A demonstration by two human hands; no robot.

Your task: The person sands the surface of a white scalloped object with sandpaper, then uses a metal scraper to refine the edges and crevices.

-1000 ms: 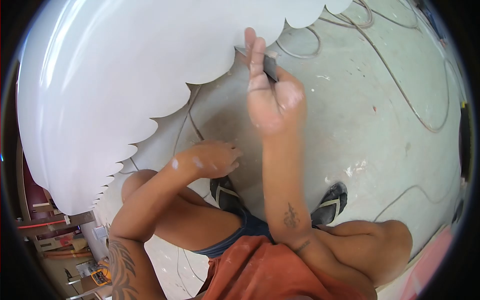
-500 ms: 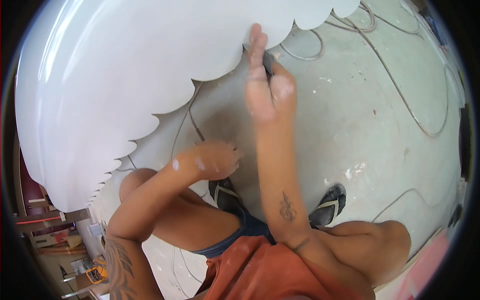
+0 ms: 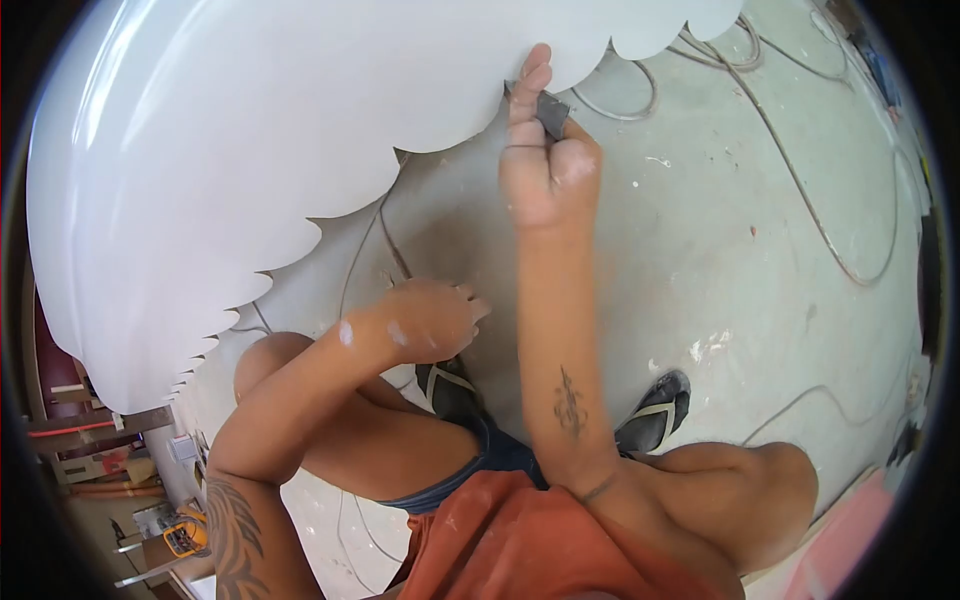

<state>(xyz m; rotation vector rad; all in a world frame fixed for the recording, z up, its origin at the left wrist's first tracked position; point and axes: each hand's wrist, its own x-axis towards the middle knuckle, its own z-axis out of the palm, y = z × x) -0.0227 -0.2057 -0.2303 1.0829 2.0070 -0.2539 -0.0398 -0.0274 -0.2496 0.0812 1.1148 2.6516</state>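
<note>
A large white panel (image 3: 250,110) with a scalloped, feather-like edge spans the upper left. At that edge, my right hand (image 3: 550,170) is raised with its palm turned towards me. Its thumb and fingers close on a dark grey folded piece of sandpaper (image 3: 552,115), and the fingertips overlap the panel's edge. Lower and to the left, my left hand (image 3: 430,320) hangs over the floor near my knee, back upward, with pale smudges on the wrist. Its fingers are loosely bent and a little apart, nothing visible in them; their tips are partly hidden.
A hose (image 3: 790,170) loops over the pale, paint-spotted floor (image 3: 690,240) on the right. Thin cables run under the panel. My sandals (image 3: 655,410) rest on the floor. At lower left stand shelves with an orange-and-black tool (image 3: 185,537). Something pink (image 3: 840,540) lies at lower right.
My right hand has shifted slightly right along the scalloped edge, and more of the sandpaper shows. My left hand stays almost in place. The view has moved a little.
</note>
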